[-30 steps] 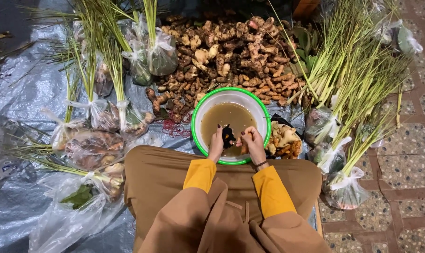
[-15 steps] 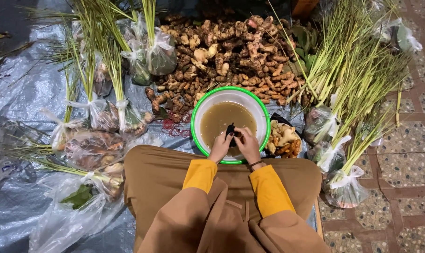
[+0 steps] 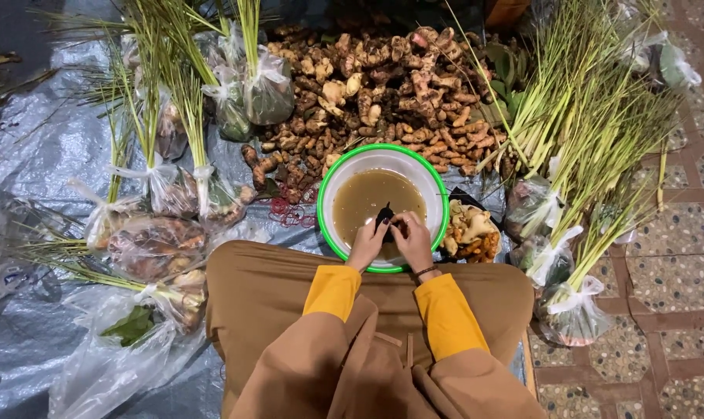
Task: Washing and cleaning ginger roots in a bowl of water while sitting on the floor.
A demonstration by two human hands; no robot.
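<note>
Kneeling over a white basin with a green rim, a person works both hands above murky brown water. Left hand and right hand meet at the near edge of the basin, fingers pressed together around a small dark root piece, which sits just above the water between the two hands.

Risks, as judged from here:
- Root piece is wet and small; a slip of the fingers would likely drop it into the cloudy water, where it would be hard to find.
- Basin sits right against the knees; a nudge could slosh water onto the brown skirt or the grey plastic sheet.
- Yellow sleeves hang near the rim and could get dipped.

Surroundings:
- Heap of knobbly brown roots, just beyond the basin.
- Pile of peeled pale pieces, touching the basin on the right.
- Bagged bundles of green stalks to the right, more to the left, crowding both sides.
- Tiled floor at far right.
</note>
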